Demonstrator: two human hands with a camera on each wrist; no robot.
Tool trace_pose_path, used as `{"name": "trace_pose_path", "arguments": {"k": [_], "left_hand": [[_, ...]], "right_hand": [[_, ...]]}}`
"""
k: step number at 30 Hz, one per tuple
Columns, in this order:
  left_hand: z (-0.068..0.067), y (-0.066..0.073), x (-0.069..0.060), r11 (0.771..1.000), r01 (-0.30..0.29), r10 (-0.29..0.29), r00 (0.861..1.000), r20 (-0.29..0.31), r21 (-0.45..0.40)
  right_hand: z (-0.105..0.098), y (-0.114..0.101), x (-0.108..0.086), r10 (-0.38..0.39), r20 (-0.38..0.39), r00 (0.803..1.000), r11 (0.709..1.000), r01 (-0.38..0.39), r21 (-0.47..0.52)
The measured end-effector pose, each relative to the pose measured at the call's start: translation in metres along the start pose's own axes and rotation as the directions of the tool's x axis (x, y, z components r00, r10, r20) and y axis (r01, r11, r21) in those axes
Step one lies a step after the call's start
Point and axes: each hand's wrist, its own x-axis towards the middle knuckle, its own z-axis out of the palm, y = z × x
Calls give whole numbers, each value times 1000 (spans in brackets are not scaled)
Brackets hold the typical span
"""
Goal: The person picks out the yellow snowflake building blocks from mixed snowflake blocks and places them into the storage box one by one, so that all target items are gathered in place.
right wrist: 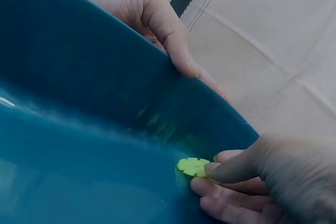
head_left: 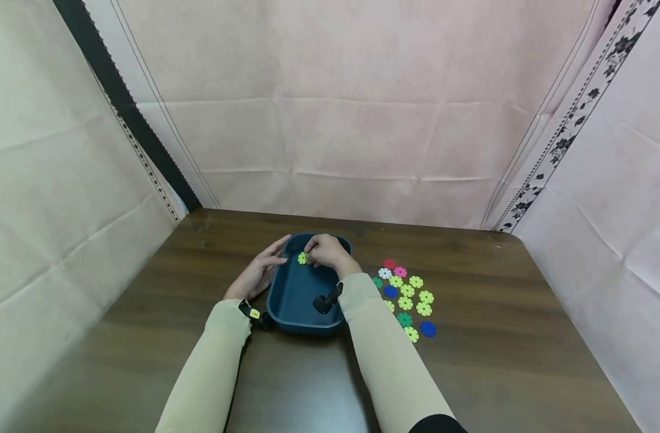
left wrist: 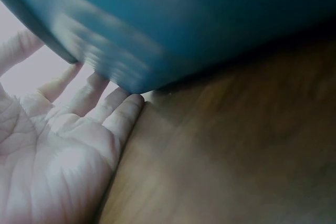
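A yellow-green flower-shaped plastic disc point(right wrist: 192, 166) is pinched between the thumb and fingers of my right hand point(head_left: 330, 252). It is held inside the far end of a blue rectangular tray point(head_left: 299, 300), close to the floor, and its far tip looks near or on the surface; I cannot tell which. My left hand point(head_left: 259, 270) rests against the tray's left side. Its fingers lie fairly straight along the outer wall point(left wrist: 136, 51), and the thumb touches the rim in the right wrist view. Part of the tray is hidden behind my right hand and wrist.
Several flower discs lie loose on the brown table point(head_left: 497, 337) right of the tray: yellow-green point(head_left: 424, 309), blue point(head_left: 428, 329), green point(head_left: 404, 319), pink point(head_left: 400, 272), red point(head_left: 389, 263) and white point(head_left: 385, 273). Pale cloth walls point(head_left: 362, 138) enclose the table's back and sides.
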Motion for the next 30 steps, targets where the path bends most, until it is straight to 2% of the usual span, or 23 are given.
{"name": "trace_pose_path", "arguments": {"k": [5,12,16,21,24,27,30], "left_hand": [[0,1,1,1000,-24,24,1000,-20,16],[-1,-1,1,1000,-19,19,1000,-12,12],[-1,-2,1,999,-33,34,999,-25,11],[0,-5,0,1000,-8,7,1000,-20,-11],[1,-6,1,1000,-21,21,999,-27,-7],[1,-5,2,1000,-28,28,998,-48,-9],[2,-5,1,1000,-16,15,998,-57,-9]], "right_hand": [[-1,-2,0,-37,-36,999,998,35,-57],[-3,-10,-2,-79,-52,996,971,65,-230],[-11,-22,-7,-143,-68,987,967,125,-222],[-39,-38,-30,-243,-74,967,953,224,-203],[-63,-42,-47,-289,-107,951,946,267,-184],[-88,-29,-64,-293,-141,946,949,270,-162],[-109,-2,-79,-268,-158,950,958,246,-144]]}}
